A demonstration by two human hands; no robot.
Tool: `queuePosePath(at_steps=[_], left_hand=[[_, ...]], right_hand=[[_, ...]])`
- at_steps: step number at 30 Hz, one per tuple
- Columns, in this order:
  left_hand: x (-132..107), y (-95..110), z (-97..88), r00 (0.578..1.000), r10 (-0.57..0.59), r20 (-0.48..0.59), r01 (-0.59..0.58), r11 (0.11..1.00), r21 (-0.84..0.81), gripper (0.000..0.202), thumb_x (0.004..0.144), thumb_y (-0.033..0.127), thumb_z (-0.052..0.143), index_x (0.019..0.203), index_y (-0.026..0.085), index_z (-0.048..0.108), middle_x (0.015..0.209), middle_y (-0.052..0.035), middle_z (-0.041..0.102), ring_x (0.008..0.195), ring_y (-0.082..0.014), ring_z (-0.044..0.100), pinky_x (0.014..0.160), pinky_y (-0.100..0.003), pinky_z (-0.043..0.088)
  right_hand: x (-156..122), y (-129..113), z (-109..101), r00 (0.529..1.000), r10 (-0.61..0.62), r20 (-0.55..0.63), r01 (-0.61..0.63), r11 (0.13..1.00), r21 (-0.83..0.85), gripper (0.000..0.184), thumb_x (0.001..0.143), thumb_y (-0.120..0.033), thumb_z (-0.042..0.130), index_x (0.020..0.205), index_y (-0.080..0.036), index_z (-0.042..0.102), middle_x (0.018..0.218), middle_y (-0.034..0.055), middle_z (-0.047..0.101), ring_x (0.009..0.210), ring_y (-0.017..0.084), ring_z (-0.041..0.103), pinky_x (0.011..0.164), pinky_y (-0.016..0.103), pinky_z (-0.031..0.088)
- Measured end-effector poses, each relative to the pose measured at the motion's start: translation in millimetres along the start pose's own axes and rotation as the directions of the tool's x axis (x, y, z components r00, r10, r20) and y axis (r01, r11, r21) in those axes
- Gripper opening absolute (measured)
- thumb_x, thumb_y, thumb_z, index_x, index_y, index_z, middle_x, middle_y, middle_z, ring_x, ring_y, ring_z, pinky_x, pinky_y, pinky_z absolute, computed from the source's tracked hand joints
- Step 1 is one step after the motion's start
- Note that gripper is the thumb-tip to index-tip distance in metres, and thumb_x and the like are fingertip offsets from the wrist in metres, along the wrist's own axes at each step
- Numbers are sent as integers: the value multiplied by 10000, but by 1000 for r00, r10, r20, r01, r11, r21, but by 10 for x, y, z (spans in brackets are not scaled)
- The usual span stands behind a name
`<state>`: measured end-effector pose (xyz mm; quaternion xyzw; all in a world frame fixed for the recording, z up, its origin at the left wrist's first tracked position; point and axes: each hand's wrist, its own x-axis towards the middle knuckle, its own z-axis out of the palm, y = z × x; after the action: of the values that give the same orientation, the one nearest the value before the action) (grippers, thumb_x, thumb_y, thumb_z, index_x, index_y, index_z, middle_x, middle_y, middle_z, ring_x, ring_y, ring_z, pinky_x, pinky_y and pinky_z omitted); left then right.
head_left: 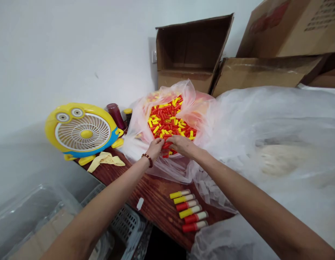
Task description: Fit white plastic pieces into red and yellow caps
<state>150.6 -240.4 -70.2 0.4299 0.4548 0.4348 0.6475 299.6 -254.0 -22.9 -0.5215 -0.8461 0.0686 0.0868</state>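
Note:
A clear plastic bag [134, 141] lies open on the wooden table [153, 202], full of small red and yellow caps [168, 119]. Both my hands reach into its near edge. My left hand [155, 147], with a bead bracelet on the wrist, has its fingers curled among the red caps. My right hand [180, 143] lies beside it, fingers bent down into the same pile. What each hand grips is hidden by the fingers. Near the table's front edge several capped tubes [189, 211] lie side by side, some with yellow caps, some with red.
A yellow cartoon desk fan [82, 131] stands at the left with a yellowish cloth [104, 159] at its foot and a dark bottle [115, 115] behind. Big plastic bags [278, 144] fill the right. Open cardboard boxes [191, 54] stand at the wall. White baskets [124, 220] sit below.

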Motion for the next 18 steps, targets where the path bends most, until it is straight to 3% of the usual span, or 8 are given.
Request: queuePosePath(at_steps=[4, 9, 13, 15, 18], left_hand=[[-35, 21, -22, 999, -7, 47, 11, 997, -75, 232, 854, 361, 622, 850, 163, 500, 656, 9, 618, 449, -97, 588, 445, -195, 451], [-21, 30, -182, 1000, -10, 14, 12, 990, -144, 176, 830, 265, 665, 807, 135, 548, 609, 27, 580, 400, -35, 505, 387, -137, 357], [0, -5, -268, 997, 13, -72, -20, 995, -98, 181, 801, 263, 694, 810, 132, 569, 605, 25, 589, 403, -39, 515, 375, -139, 332], [2, -31, -274, 994, 20, -106, -28, 997, -70, 175, 798, 260, 691, 841, 136, 576, 603, 30, 590, 397, -46, 522, 363, -143, 311], [4, -65, -261, 986, 54, -155, -57, 998, -19, 150, 810, 249, 665, 873, 137, 587, 582, 43, 571, 373, -45, 502, 349, -147, 279]], right_hand=[[94, -66, 40, 995, 69, -71, -65, 996, 56, 232, 884, -256, 552, 1094, -160, 580, 976, 84, 675, 847, 189, 611, 647, 242, 358], [147, 9, 170, 994, 71, -83, -57, 984, 169, 252, 876, -331, 579, 1075, -177, 584, 990, 64, 680, 865, 175, 623, 675, 233, 398], [140, 62, 305, 968, 251, -25, -252, 965, -73, 249, 905, -323, 507, 1008, -158, 662, 984, 126, 697, 924, 242, 648, 741, 301, 448], [137, 63, 390, 956, 292, 1, -287, 941, -181, 265, 903, -299, 500, 985, -140, 694, 998, 171, 696, 954, 277, 652, 786, 342, 458], [136, 69, 479, 955, 298, 3, -292, 938, -189, 260, 880, -239, 512, 1005, -119, 706, 1017, 206, 694, 974, 291, 653, 808, 357, 463]])
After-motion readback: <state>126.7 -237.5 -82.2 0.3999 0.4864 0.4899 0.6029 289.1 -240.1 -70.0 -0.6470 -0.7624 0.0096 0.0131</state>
